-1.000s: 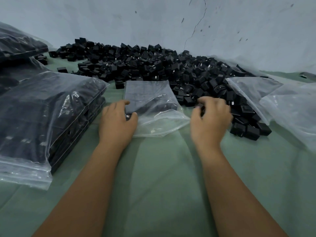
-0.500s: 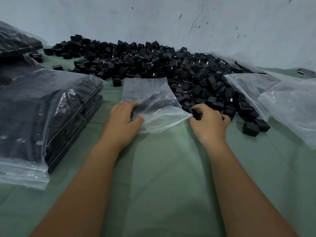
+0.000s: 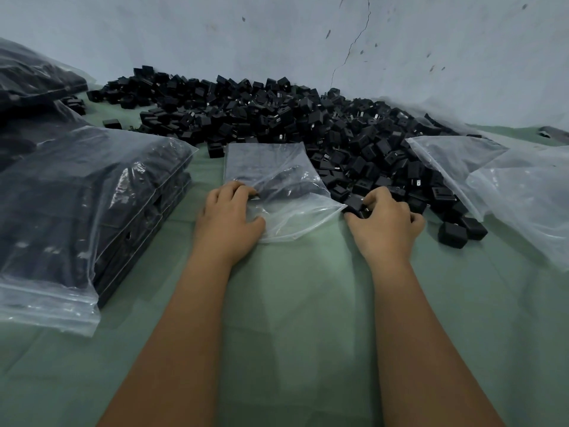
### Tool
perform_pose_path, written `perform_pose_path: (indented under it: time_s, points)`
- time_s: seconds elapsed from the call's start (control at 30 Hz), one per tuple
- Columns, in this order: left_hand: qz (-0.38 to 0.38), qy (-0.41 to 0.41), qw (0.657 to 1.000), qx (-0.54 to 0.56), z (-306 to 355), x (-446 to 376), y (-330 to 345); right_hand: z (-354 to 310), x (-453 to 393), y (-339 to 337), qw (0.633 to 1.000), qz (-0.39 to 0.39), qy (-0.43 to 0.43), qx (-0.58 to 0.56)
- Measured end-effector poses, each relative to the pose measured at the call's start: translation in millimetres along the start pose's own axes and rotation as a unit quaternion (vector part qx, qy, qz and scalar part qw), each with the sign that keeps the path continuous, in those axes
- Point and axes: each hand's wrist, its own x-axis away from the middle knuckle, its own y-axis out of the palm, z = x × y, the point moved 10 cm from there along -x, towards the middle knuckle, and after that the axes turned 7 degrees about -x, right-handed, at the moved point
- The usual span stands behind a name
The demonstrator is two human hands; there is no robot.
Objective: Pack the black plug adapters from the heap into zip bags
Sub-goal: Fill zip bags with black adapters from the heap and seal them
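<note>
**Packing under way; bulk of heap remains**

Filled bags (image 3: 80, 204) lie stacked at left. The left hand (image 3: 229, 221) holds the open zip bag (image 3: 277, 192), apparently part-filled; the right hand (image 3: 385, 224) grips adapters at the edge of the heap (image 3: 277, 121). Empty bags (image 3: 492, 180) wait at right. Green cloth (image 3: 301, 318) covers the surface; the wall (image 3: 277, 35) is cracked.

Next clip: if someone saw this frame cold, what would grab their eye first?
The big heap of black adapters sprawled along the wall at the back. Next, the two hands in the middle: the left hand holds the mouth of a half-filled zip bag, and the right hand grips an adapter at the heap's near edge. A stack of filled bags sits at left.
</note>
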Motion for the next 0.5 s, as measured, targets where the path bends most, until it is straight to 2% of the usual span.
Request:
perform_pose_path:
  time_s: [0.17,0.23,0.33,0.43,0.5]
  points:
    - [-0.007,0.002,0.999,0.043,-2,1,0,-7,-1,-7,0.997,0.035,-0.027,0.067]
    - [-0.004,0.000,0.998,0.067,-3,2,-2,-4,0,-20,0.997,0.079,0.003,-0.013]
    - [0.044,-0.010,0.998,0.043,-3,3,-15,-4,8,-33,0.970,0.134,0.027,-0.203]
    - [0.105,0.013,0.994,0.042,11,8,-33,-32,23,-36,0.945,0.143,-0.034,-0.293]
    - [0.082,0.067,0.991,0.084,29,12,-34,-63,37,-32,0.934,0.122,-0.092,-0.322]
